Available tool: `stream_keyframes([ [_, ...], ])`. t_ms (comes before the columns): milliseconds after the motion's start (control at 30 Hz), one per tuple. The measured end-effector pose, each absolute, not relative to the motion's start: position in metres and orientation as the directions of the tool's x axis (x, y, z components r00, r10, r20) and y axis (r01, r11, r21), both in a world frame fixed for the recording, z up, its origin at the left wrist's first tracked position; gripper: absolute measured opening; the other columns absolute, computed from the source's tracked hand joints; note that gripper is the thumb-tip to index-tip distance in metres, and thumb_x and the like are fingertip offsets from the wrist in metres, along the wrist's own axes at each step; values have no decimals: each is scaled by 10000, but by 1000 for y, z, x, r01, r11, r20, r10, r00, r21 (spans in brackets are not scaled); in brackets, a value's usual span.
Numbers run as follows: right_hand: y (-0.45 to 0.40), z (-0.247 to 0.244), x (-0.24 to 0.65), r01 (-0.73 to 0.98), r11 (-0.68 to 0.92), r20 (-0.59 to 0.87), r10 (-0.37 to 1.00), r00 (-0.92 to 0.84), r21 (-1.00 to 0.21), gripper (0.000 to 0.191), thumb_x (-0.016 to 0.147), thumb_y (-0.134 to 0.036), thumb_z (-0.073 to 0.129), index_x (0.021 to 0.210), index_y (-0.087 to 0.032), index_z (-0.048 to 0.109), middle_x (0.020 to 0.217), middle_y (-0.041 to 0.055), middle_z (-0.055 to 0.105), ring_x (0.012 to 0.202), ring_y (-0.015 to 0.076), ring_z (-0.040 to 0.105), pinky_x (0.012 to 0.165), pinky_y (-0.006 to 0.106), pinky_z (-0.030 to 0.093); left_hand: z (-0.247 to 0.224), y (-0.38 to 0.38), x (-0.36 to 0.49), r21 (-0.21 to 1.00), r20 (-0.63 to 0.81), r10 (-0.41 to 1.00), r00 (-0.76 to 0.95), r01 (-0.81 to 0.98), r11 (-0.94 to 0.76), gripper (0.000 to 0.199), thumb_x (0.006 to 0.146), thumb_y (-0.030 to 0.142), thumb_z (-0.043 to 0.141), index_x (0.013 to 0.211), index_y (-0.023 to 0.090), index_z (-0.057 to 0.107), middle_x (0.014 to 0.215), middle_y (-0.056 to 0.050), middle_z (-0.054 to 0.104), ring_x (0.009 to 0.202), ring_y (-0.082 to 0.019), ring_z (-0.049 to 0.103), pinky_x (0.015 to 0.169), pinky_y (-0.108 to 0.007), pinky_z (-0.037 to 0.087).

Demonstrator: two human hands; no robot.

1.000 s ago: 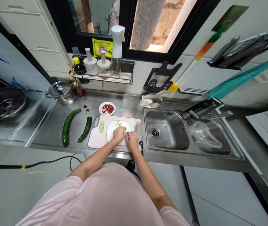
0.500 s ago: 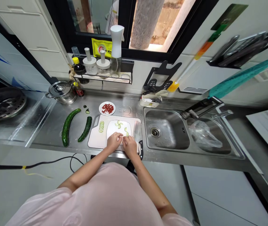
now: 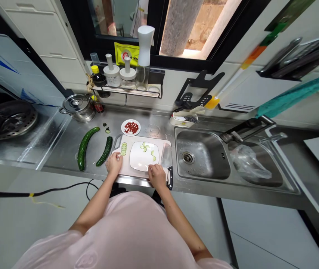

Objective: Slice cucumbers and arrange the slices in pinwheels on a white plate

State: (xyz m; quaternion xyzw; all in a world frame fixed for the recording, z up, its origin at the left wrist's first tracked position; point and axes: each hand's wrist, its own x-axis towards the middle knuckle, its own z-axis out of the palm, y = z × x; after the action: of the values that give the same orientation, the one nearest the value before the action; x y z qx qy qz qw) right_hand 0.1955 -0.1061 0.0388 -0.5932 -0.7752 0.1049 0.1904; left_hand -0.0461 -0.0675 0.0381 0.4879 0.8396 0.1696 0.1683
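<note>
My left hand [image 3: 114, 163] is at the left part of the cutting board [image 3: 126, 171], just below a row of cucumber slices [image 3: 124, 148]. Its fingers are curled together; anything between them is too small to make out. Over the lower right edge of a white square plate [image 3: 139, 158] is my right hand [image 3: 157, 175], fingers pinched, with the contents unclear. Cut cucumber pieces [image 3: 144, 147] form a pinwheel on the plate, and curved pieces [image 3: 153, 155] lie to their right. A knife [image 3: 170, 178] rests along the board's right side, partly hidden.
Two cucumbers, a large one [image 3: 84, 148] and a smaller one [image 3: 104, 151], lie left of the board. Behind it sits a plate of red pieces [image 3: 131, 127]. A lidded pot [image 3: 79, 108] stands at back left; a sink [image 3: 201, 155] is on the right.
My left hand has moved left, away from my right hand, to the cucumber slices. My right hand remains by the plate's lower right edge. The view has shifted slightly.
</note>
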Motion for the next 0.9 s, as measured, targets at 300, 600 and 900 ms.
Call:
stream_keyframes([
  [300,-107,37,190,871,307,179,950,-256,-384,267,939,-229,383,975,-192,646,804,57,551,792,181,454,721,269,327,33,-62,-42,391,-121,868,-481,781,487,298,832,402,503,1060,247,616,1004,-75,642,1003,-260,548,861,-384,340],
  [600,-110,37,192,873,282,171,958,-232,-397,274,946,-241,378,979,-194,646,808,56,559,802,182,469,724,267,333,38,-57,-38,378,-137,862,-488,779,501,283,807,433,538,1005,242,604,1005,-63,628,992,-256,550,863,-385,319],
  [900,-111,38,190,862,265,149,964,-222,-431,279,951,-254,373,986,-193,643,822,58,568,813,182,479,729,268,341,32,-57,-37,419,-113,850,-514,751,510,258,809,392,539,1021,252,585,1006,-54,626,996,-251,530,851,-377,310],
])
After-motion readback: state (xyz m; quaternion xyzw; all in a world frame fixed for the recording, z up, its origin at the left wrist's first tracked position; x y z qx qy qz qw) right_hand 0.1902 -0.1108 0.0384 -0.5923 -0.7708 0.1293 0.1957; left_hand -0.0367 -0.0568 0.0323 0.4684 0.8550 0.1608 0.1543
